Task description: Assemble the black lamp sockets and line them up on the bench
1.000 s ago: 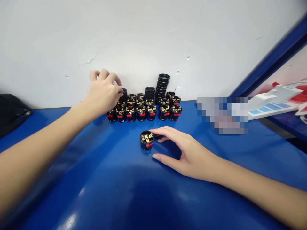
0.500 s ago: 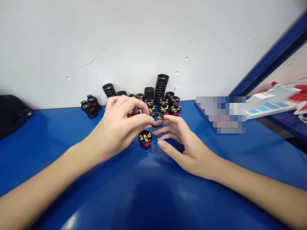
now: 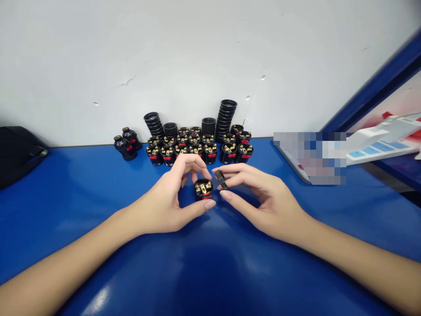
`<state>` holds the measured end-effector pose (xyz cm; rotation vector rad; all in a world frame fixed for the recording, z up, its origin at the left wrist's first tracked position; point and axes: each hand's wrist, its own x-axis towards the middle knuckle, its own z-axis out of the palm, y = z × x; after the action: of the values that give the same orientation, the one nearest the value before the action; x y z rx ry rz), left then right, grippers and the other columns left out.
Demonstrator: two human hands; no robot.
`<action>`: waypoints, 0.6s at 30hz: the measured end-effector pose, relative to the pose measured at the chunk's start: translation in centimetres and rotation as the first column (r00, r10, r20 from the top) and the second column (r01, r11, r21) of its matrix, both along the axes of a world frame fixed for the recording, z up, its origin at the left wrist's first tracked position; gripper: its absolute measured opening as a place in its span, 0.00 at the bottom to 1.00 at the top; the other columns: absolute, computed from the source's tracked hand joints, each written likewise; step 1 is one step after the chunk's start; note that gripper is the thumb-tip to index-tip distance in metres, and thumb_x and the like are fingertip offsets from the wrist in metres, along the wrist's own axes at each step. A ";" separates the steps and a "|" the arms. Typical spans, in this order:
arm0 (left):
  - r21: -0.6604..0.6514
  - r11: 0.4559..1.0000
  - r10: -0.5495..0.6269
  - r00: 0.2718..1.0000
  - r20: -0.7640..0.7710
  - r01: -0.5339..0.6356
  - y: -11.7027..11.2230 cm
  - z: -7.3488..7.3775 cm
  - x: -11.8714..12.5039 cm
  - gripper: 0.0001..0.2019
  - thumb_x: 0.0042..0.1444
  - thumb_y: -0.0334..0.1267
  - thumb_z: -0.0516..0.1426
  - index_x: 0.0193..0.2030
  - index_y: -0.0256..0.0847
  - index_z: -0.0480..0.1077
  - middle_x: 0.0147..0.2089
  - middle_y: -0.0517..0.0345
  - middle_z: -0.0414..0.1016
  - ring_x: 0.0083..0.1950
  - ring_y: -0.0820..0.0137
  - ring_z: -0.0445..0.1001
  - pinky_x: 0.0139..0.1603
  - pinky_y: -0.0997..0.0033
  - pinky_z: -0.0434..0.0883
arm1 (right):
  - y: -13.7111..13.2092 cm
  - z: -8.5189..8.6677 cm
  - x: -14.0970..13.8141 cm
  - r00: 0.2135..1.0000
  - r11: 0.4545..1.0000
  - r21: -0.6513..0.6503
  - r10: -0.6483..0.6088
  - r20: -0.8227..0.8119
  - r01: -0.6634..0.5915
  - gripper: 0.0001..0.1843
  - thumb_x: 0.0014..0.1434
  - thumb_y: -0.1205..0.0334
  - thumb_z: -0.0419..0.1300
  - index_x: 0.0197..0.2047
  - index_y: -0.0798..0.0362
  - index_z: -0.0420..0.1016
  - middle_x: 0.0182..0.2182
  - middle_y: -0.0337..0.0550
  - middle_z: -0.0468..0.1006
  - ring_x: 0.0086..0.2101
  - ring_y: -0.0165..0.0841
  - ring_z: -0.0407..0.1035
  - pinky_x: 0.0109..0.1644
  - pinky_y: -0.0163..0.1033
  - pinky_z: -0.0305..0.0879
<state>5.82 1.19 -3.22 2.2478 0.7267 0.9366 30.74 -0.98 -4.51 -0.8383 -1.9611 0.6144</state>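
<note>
My left hand (image 3: 171, 199) curves round a black plug body (image 3: 204, 189) on the blue table, its thumb across the front and fingertips behind. Brass terminals show inside the body's open top, and a red piece marks its front; the thumb covers its lower edge. Just to the right, my right hand (image 3: 259, 199) pinches a thin black ring (image 3: 221, 180) between thumb and fingers. The ring is tilted nearly edge-on, beside the plug body and apart from it.
Several similar plug bodies (image 3: 210, 152) stand in rows near the wall. Behind them rise stacked black sleeves (image 3: 225, 118). Two capped black plugs (image 3: 125, 148) are at left. A pixelated flat object (image 3: 296, 162) and a white power strip (image 3: 378, 147) lie right; a black bag (image 3: 19, 153) sits far left.
The black ring has passed from my left hand to my right and turned nearly edge-on. My left hand has come down round the plug body. The view has shifted slightly.
</note>
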 end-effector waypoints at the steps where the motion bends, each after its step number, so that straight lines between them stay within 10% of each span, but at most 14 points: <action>1: -0.036 0.999 -0.004 1.000 -0.005 0.003 0.0 -0.1 0.0 0.25 0.66 0.39 0.66 0.62 0.47 0.58 0.55 0.53 0.75 0.49 0.68 0.74 0.44 0.69 0.71 | 0.0 0.0 0.0 1.000 1.000 0.002 -0.010 0.007 0.010 0.02 0.69 0.63 0.67 0.44 0.48 0.83 0.57 0.50 0.83 0.55 0.43 0.82 0.63 0.51 0.79; 10: -0.221 0.964 0.173 0.979 0.111 -0.146 0.0 -0.2 0.9 0.12 0.69 0.42 0.63 0.55 0.43 0.77 0.51 0.51 0.81 0.43 0.69 0.79 0.38 0.72 0.76 | 0.2 -0.4 -0.4 0.972 0.966 -0.257 -0.029 -0.233 -0.032 0.25 0.64 0.60 0.74 0.61 0.45 0.73 0.54 0.47 0.83 0.54 0.41 0.82 0.60 0.49 0.84; 18: -0.632 0.775 0.236 0.927 0.293 0.002 -0.1 -0.2 1.3 0.20 0.60 0.44 0.72 0.56 0.41 0.80 0.47 0.55 0.86 0.44 0.68 0.86 0.53 0.69 0.83 | 0.3 -0.8 -0.3 0.955 0.962 -0.247 0.041 -0.292 -0.116 0.18 0.63 0.67 0.74 0.53 0.47 0.77 0.51 0.43 0.81 0.53 0.38 0.82 0.63 0.50 0.83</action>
<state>7.14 1.11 -3.44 1.4096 0.8616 0.9517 30.49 -0.64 -5.28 -0.7823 -1.6781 1.0026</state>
